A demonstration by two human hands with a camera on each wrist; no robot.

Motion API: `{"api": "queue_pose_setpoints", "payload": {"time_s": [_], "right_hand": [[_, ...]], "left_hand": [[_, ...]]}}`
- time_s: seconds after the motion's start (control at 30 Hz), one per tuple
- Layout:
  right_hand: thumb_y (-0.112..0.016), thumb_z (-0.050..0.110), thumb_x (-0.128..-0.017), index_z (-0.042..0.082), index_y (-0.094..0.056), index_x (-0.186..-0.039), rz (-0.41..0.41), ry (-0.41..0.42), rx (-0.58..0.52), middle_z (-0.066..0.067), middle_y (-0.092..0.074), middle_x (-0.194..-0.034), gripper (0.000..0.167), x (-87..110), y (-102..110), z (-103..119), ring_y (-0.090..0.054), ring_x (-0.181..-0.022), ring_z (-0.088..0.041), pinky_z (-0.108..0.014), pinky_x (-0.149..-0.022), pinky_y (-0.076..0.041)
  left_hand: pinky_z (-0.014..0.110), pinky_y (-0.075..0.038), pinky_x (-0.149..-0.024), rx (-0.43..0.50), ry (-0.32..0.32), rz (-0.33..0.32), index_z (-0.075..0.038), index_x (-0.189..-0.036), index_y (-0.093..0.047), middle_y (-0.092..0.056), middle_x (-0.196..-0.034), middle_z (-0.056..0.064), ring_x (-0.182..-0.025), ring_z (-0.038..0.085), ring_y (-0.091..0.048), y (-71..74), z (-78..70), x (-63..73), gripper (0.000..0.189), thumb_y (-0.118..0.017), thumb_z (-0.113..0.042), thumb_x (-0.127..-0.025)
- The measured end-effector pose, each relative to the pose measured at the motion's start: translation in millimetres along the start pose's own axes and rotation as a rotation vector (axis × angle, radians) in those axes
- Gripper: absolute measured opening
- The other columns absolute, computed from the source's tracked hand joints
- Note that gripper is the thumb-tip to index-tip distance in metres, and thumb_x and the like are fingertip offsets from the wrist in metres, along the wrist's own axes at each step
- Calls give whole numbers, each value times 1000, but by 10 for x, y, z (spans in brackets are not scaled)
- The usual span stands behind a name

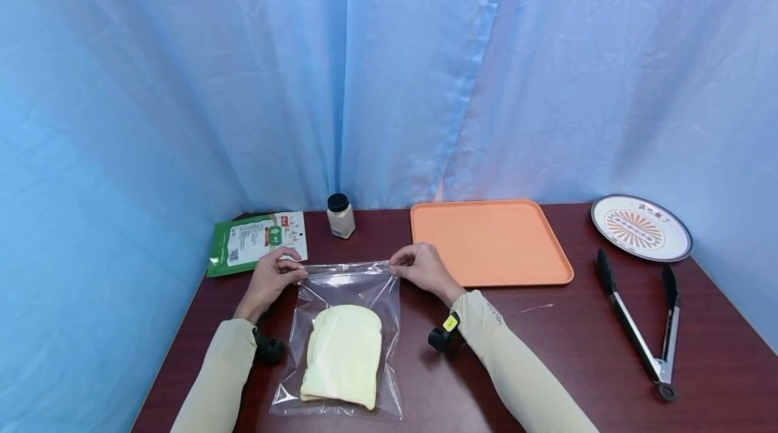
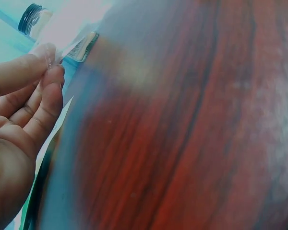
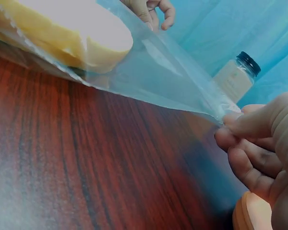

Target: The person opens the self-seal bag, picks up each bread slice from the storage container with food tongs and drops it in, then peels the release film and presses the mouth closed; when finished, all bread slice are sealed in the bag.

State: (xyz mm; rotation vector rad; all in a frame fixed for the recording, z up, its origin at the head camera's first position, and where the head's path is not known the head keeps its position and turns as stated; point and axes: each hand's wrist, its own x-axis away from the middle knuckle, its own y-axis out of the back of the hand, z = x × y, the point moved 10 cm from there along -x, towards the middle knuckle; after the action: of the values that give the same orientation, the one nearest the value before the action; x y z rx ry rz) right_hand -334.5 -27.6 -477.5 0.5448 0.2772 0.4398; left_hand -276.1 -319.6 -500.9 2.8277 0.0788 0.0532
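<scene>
A clear zip bag (image 1: 389,345) lies on the dark red table with slices of bread (image 1: 345,355) inside it. My left hand (image 1: 273,281) pinches the bag's upper left corner between thumb and fingers. At the upper right corner, my right hand (image 1: 423,271) pinches the plastic the same way. The top edge is stretched between the two hands. In the right wrist view the bag (image 3: 153,81) slopes up from the bread (image 3: 81,38) to the fingertips. The left wrist view shows the left hand (image 2: 26,103) gripping a corner of thin, shiny film.
A green and white packet (image 1: 255,244) lies behind the left hand, beside a black-capped jar (image 1: 342,217). An orange tray (image 1: 492,244) sits behind the right hand. Farther right are a patterned plate (image 1: 671,237) and spread tongs (image 1: 635,328). Blue curtains (image 1: 395,82) enclose the table.
</scene>
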Motion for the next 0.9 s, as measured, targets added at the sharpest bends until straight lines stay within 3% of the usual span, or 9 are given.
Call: {"api": "queue_pose_setpoints", "payload": {"time_s": [0.27, 0.37, 0.6, 0.73, 0.9], "right_hand": [[-76, 3, -85, 2, -70, -110, 28, -20, -34, -11, -77, -89, 25, -16, -11, -1, -74, -81, -16, -23, -72, -59], [-76, 1, -85, 1, -69, -113, 34, -18, -20, -11, -78, -88, 29, -29, -3, -2, -74, -80, -17, -22, -70, -58], [-70, -6, -86, -5, -65, -113, 125, -55, -50, -13, -76, -87, 28, -55, -28, -14, -72, -75, -13, -26, -66, -60], [-69, -3, -87, -6, -63, -119, 230, -126, -73, -15, -76, -90, 33, -82, -37, -23, -72, -76, -14, -30, -70, -62], [-76, 13, -82, -1, -67, -118, 288, -70, 119, -11, -76, -97, 39, -225, -14, 129, -73, -86, -16, -31, -80, -60]], "left_hand": [[19, -57, -65, 19, -19, -47, 7, -112, -54, -77, -80, -3, -68, 3, -67, 28, -4, 10, 30, -71, -2, -90], [20, -57, -66, 23, -16, -52, 8, -113, -53, -76, -79, -7, -68, 3, -67, 20, -5, -1, 30, -71, -2, -90], [20, -57, -65, 27, 25, -60, 7, -112, -55, -77, -91, 21, -67, 4, -67, 6, 5, -29, 30, -72, -3, -89], [21, -56, -65, 47, 24, -58, 7, -109, -55, -78, -86, 12, -67, 4, -67, -1, 21, -42, 29, -72, -2, -89], [21, -56, -64, 99, 29, -49, 10, -110, -54, -77, -80, 1, -70, 3, -68, -16, 88, -49, 28, -71, 1, -89]]}}
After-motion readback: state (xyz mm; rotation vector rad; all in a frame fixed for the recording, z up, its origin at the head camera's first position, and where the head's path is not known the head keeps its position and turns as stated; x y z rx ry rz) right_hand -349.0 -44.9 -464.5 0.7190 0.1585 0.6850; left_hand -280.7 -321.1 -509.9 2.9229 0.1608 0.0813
